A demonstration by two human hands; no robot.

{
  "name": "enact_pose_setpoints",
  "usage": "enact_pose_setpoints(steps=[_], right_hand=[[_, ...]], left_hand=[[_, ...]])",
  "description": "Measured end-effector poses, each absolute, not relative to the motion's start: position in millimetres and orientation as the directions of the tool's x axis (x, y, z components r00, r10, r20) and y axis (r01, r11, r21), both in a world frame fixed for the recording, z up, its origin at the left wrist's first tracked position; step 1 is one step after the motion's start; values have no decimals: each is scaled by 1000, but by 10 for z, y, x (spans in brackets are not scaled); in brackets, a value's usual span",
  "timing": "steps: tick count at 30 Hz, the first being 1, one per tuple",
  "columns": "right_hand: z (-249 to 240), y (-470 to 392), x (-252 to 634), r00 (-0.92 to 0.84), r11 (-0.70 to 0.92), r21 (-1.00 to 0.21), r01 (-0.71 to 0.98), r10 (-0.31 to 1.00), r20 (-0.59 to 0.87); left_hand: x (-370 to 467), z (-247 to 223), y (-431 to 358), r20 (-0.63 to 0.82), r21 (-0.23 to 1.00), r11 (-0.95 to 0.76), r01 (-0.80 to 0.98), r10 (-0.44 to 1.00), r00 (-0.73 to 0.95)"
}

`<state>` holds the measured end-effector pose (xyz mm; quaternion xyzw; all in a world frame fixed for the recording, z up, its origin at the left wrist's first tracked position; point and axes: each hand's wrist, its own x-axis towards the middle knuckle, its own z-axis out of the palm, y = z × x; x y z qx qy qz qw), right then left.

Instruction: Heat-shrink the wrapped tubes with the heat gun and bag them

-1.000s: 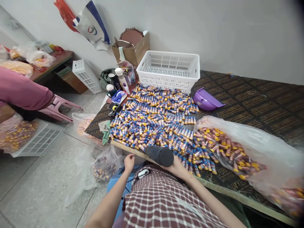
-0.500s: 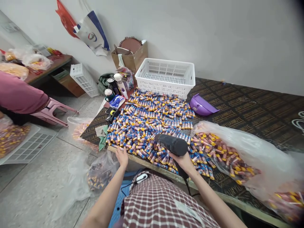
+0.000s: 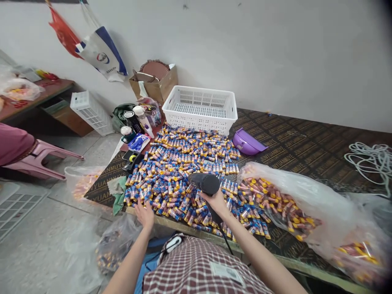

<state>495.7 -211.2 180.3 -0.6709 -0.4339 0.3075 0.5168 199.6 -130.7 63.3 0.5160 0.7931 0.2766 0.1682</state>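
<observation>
Right hand (image 3: 217, 201): fingers wrapped around the handle of a black blower (image 3: 204, 182), grip closed; the handle is partly hidden by the hand. Forearm enters from the lower right and slants up and leftward across the table's near edge. The blower's barrel lies over the near-middle part of the tubes (image 3: 186, 157), its rounded rear end toward the wearer and its narrower end pointing away and to the left. A black cable (image 3: 227, 244) hangs below the grip.

Left hand (image 3: 145, 214): fingers extended and spread, back of the hand uppermost, grasping nothing visible. Forearm rises from the bottom edge, leaning slightly right. Fingers reach over the table's near edge to the closest tubes; contact cannot be confirmed. A green cloth (image 3: 119, 198) lies just beyond, to the left.

Tubes, blue at one end and yellow at the other, cover much of the table (image 3: 294, 143) in a loose layer. White basket (image 3: 196, 123) behind them; purple scoop (image 3: 247, 143) at their far right; clear plastic bag (image 3: 309, 183) of tubes to the right.
</observation>
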Motion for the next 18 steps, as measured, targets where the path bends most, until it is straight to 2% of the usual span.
enact_pose_setpoints(steps=[5, 12, 15, 18], right_hand=[[1774, -2027, 5236, 561, -125, -954, 273, 826, 52], [1844, -1919, 6157, 801, -289, -924, 252, 598, 32], [1937, -1980, 6408, 847, -331, -918, 217, 531, 9], [2037, -2038, 6468, 850, -337, -924, 183, 526, -23]], left_hand=[[1807, 609, -1160, 131, 607, 242, 757, 909, -396], [1603, 509, -1049, 187, 599, 206, 774, 904, -385], [1578, 494, -1064, 151, 604, 262, 753, 890, -431], [1571, 446, -1078, 76, 613, 394, 685, 834, -547]])
